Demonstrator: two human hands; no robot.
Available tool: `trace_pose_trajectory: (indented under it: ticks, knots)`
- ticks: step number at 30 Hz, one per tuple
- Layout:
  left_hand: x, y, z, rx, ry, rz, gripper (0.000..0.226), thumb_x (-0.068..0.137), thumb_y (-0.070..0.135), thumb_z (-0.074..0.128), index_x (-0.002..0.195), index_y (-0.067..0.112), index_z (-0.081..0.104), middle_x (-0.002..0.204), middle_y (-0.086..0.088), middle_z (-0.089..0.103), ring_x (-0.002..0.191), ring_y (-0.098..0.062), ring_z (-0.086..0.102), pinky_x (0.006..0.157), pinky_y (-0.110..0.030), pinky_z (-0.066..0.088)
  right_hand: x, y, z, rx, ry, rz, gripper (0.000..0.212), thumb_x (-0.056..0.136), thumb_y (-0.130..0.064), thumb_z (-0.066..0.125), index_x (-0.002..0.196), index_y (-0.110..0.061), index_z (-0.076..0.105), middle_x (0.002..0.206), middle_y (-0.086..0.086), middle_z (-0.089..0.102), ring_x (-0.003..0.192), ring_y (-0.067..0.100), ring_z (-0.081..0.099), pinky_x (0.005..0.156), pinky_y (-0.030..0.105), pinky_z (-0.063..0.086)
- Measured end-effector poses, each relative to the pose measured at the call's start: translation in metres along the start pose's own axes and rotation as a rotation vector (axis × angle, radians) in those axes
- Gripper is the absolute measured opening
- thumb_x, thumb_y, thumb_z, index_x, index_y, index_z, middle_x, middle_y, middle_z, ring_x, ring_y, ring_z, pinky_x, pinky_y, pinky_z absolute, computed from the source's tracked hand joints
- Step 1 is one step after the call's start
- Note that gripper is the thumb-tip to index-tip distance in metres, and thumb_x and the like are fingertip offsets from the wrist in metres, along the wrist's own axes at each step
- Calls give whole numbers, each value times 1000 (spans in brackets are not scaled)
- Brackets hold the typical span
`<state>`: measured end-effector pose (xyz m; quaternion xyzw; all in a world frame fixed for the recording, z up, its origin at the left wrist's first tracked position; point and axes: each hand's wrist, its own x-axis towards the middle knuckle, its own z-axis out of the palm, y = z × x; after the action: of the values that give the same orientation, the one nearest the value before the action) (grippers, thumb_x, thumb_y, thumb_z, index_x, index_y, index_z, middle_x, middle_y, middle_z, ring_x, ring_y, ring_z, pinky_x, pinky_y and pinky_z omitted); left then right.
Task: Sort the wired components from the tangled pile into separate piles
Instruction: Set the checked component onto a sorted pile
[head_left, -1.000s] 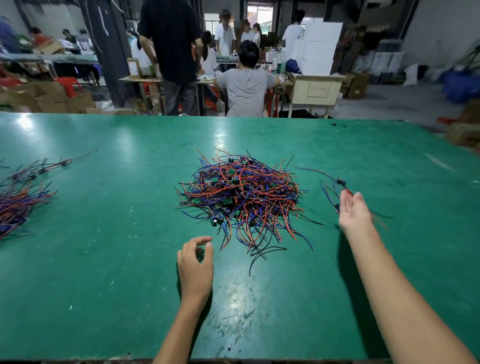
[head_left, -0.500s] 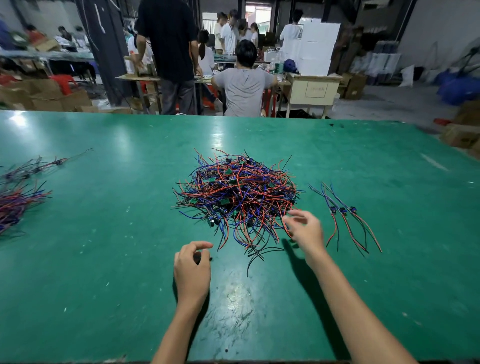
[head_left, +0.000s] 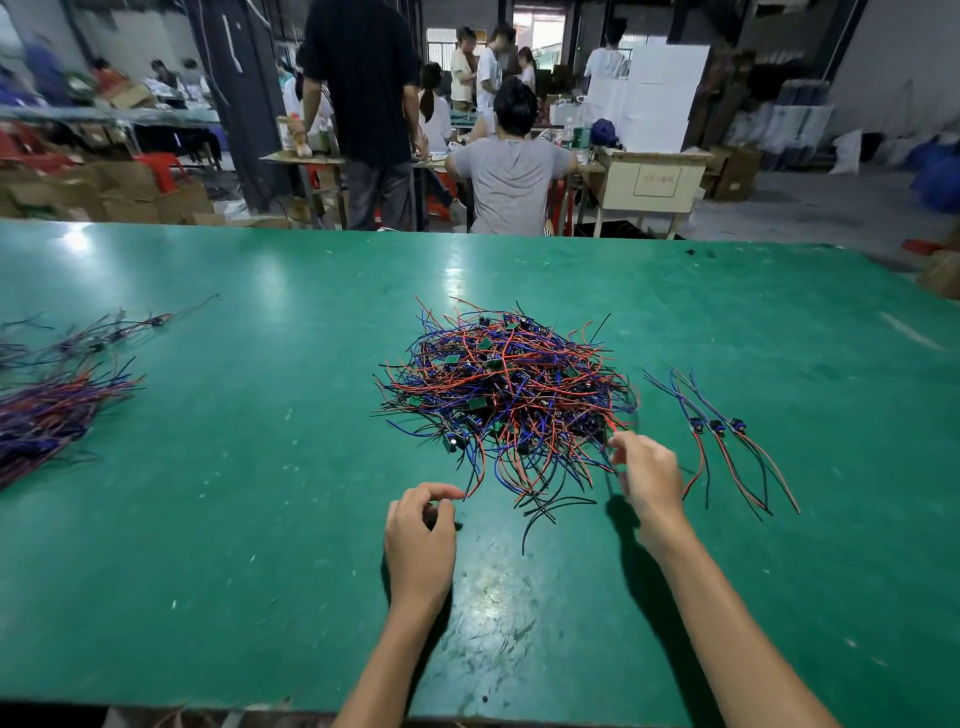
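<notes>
Green tabletop (head_left: 208, 519), scuffed at near edge. Left hand (head_left: 420, 540) rests near pile's front, fingers loosely curled, holding nothing visible. Right hand (head_left: 649, 480) at pile's right front edge, grip pinching wire there. Tangled pile (head_left: 501, 395) of red, blue, black wires at centre. Three sorted components (head_left: 719, 428) just right. Larger sorted bundle (head_left: 52, 410) far left. People at benches beyond.

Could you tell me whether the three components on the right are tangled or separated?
Separated: the three components lie side by side, clear of the pile.
</notes>
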<state>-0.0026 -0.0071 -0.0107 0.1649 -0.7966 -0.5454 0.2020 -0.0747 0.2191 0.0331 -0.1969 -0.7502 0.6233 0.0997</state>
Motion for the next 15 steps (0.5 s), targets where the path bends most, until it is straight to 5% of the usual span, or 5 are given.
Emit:
trace_pose_trajectory:
  ticks: [6, 10, 15]
  knots:
    - [-11, 24, 15, -322, -243, -6, 22, 100, 10, 57, 95, 25, 73, 84, 1, 74, 61, -15, 63, 53, -32, 56, -62, 12, 17, -7, -153, -395, 22, 83, -44, 67, 73, -24, 65, 70, -11, 65, 64, 6, 57, 62, 25, 44]
    - [-4, 53, 28, -438, -543, -257, 29, 104, 31, 52, 101, 13, 75, 88, -7, 76, 62, -14, 66, 56, -25, 52, -79, 32, 27, -311, -226, -753, 16, 84, -24, 77, 80, -26, 62, 93, -17, 64, 97, 5, 61, 87, 21, 45]
    - [19, 54, 21, -239, -716, -264, 22, 95, 27, 70, 104, 9, 75, 70, 1, 70, 52, -9, 57, 51, -19, 50, -76, 39, 12, -487, -314, -977, 17, 87, -42, 73, 84, -28, 63, 105, -19, 62, 111, 1, 54, 93, 18, 37]
